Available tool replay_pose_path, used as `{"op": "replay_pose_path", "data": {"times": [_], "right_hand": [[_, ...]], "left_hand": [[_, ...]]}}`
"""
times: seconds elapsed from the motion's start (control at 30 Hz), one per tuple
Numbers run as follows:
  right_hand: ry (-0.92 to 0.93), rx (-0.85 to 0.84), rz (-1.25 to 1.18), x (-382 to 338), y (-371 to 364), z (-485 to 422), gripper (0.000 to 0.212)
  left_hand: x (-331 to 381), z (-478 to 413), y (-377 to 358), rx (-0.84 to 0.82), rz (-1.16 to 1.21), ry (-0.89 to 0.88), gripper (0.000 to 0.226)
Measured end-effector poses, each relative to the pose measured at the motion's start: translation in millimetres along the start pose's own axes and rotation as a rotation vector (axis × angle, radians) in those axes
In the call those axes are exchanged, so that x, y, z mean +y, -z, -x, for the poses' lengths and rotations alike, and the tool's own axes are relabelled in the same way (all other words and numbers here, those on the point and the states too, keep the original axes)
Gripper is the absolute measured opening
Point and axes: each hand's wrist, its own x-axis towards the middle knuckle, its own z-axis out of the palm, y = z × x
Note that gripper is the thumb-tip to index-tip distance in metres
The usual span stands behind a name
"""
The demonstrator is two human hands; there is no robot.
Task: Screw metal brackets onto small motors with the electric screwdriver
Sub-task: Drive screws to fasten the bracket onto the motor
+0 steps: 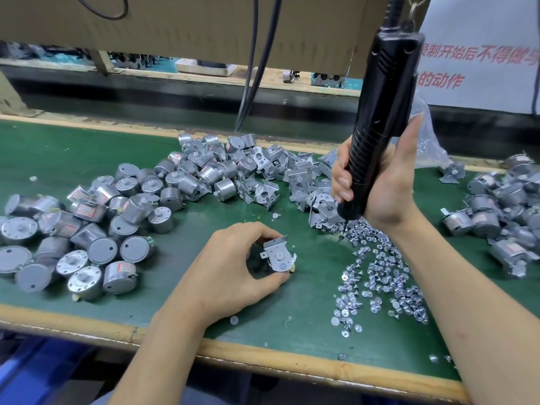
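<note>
A bracketed motor is pinched by the left hand on the green surface. The electric screwdriver is gripped by the right hand, tip among loose screws. Small metal parts are held in a clear bag behind.

Bench top: a green mat covers it, with a pale wooden edge along the near side.
Back: a brown cardboard panel hangs above a second wooden bench, on which a white tray stands.
Cables: two black cables hang down before the panel.
Right: a white sign with red Chinese characters.
Below: something blue, blurred.
</note>
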Motion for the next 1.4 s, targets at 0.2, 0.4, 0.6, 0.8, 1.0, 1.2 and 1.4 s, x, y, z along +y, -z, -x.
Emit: {"op": "replay_pose_path", "data": {"times": [0.2,0.4,0.6,0.8,1.0,1.2,1.4], "right_hand": [[0.004,0.007,0.016,0.6,-1.6,0.1,0.077],[-0.004,0.016,0.015,0.5,-1.1,-0.3,0.079],[-0.007,0.029,0.039,-3.6,-7.8,0.9,0.079],[0.07,0.002,0.041,-13.9,-31.4,-0.7,0.075],[0.115,-0.011,0.007,-8.3,-66.5,-1.4,0.075],[0.128,-0.002,-0.023,1.4,-83.0,-3.8,0.074],[0.123,0.01,-0.024,6.0,-82.9,-5.1,0.074]], "left_hand": [[-0.2,1.0,0.1,0.002,0.005,0.003,0.036],[-0.9,1.0,-0.1,-0.003,0.007,0.004,0.034],[-2.4,1.9,0.8,-0.038,0.053,0.034,0.037],[-3.5,0.3,1.2,-0.074,0.07,0.058,0.039],[-2.9,-0.3,1.9,-0.096,0.112,0.096,0.036],[-3.2,0.3,1.9,-0.092,0.103,0.101,0.036],[-3.7,0.1,1.7,-0.088,0.087,0.093,0.038]]}}
